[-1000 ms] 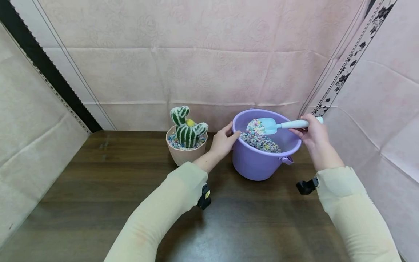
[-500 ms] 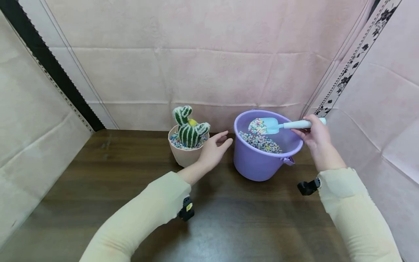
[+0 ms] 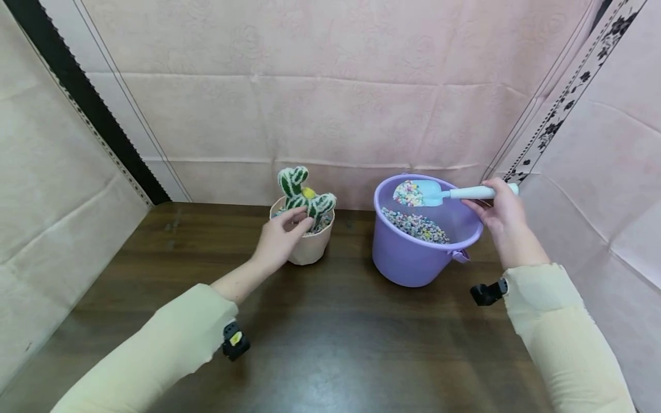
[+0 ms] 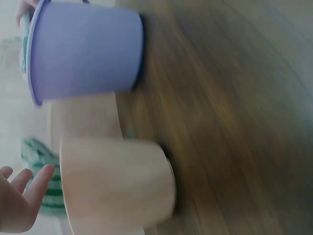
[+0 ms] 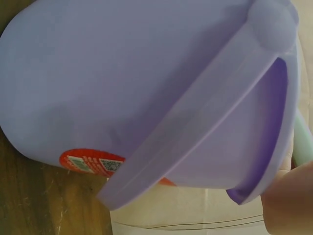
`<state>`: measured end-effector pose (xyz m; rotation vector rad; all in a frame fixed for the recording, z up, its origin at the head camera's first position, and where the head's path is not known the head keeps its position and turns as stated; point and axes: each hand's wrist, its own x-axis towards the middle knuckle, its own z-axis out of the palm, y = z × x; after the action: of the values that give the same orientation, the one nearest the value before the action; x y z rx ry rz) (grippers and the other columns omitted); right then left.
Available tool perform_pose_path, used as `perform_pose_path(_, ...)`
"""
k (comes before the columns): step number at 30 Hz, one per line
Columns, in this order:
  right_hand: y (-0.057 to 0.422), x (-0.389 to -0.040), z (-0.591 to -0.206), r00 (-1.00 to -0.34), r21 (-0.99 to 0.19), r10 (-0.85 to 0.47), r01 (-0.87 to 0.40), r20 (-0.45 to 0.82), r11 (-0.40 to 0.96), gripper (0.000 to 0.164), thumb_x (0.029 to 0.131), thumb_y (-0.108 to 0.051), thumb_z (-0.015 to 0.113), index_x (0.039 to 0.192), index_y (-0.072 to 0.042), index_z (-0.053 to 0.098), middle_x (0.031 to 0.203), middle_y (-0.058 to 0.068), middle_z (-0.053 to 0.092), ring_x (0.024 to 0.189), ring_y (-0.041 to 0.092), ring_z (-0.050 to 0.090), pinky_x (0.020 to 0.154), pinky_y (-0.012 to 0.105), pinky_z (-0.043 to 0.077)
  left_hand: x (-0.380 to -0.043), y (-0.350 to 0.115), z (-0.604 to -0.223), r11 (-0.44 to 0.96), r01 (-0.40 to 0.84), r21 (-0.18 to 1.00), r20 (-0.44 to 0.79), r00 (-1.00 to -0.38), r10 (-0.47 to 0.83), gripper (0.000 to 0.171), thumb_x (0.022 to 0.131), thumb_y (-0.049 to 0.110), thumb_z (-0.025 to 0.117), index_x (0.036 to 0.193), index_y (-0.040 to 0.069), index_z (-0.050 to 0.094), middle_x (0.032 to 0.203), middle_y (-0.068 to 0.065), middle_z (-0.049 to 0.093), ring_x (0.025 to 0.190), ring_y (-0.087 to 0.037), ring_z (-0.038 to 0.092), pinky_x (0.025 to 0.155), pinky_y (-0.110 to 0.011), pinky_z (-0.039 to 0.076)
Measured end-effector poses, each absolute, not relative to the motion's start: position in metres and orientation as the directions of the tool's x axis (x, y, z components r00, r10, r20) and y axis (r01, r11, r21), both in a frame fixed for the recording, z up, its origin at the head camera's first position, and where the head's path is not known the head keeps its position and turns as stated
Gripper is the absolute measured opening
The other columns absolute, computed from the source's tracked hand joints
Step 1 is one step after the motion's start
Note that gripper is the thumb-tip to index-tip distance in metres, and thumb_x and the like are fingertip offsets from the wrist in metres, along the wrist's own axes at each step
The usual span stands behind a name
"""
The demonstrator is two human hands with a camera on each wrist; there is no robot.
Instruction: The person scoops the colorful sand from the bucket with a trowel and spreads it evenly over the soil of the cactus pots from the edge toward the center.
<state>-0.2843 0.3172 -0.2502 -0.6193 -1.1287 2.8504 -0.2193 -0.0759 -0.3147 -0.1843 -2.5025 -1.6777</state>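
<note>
In the head view my right hand [image 3: 502,209] grips the pale blue handle of a small hand trowel [image 3: 435,195]. The trowel's blade, loaded with pastel pebbles, hangs inside the purple bucket [image 3: 408,261] above the multicoloured pebbles [image 3: 420,226] there. My left hand [image 3: 277,238] is in front of the beige pot [image 3: 312,248], overlapping it, its fingers loosely bent and holding nothing. A knitted green cactus [image 3: 294,182] with a yellow flower stands in that pot among coloured pebbles. From the left wrist view, the fingers spread beside the pot's rim.
Pot and bucket stand on a dark wooden table [image 3: 330,344], with a gap between them. Pale cloth [image 3: 310,103] hangs behind and along both sides. The bucket's purple handle [image 5: 190,117] is folded down its side, crossing a red label [image 5: 88,161].
My left hand has let go of the bucket's rim and moved left to the front of the cactus pot. The right hand and loaded trowel have stayed over the bucket.
</note>
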Motion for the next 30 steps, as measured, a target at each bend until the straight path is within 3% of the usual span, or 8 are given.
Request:
perform_pose_path(7, 0.315, -0.284, -0.247, -0.915, -0.64, 0.156, 0.133, -0.373, -0.756, 0.025, 0.083, 0.001, 0.062, 0.093, -0.013, 0.044, 0.096, 0.007, 0.046, 0.07, 0.03, 0.064, 0.065, 0.046, 0.058, -0.224, -0.12, -0.324, 0.47, 0.114, 0.875, 0.174, -0.981, -0.087, 0.054, 0.093, 0.037, 0.055, 0.138, 0.008, 0.046, 0.133, -0.016, 0.054, 0.116, -0.03, 0.057, 0.093, -0.042, 0.05)
perform_pose_path(15, 0.307, -0.285, -0.247, -0.907, -0.618, 0.14, 0.151, -0.397, -0.772, 0.019, 0.084, -0.001, 0.063, 0.088, -0.009, 0.047, 0.091, 0.009, 0.051, 0.071, 0.029, 0.064, 0.07, 0.044, 0.058, -0.237, -0.132, -0.347, 0.495, -0.048, 0.868, 0.023, -0.991, -0.135, 0.067, 0.092, 0.039, 0.054, 0.145, 0.005, 0.031, 0.143, -0.019, 0.042, 0.124, -0.033, 0.05, 0.101, -0.044, 0.044)
perform_pose_path(30, 0.287, -0.286, -0.245, -0.915, -0.618, 0.097, 0.184, -0.392, -0.765, 0.017, 0.086, -0.003, 0.06, 0.091, -0.01, 0.045, 0.096, 0.009, 0.049, 0.071, 0.027, 0.062, 0.073, 0.043, 0.058, -0.251, -0.118, -0.364, 0.457, -0.021, 0.889, 0.04, -0.991, -0.125, 0.062, 0.092, 0.029, 0.058, 0.143, 0.006, 0.033, 0.139, -0.018, 0.045, 0.116, -0.033, 0.055, 0.092, -0.04, 0.05)
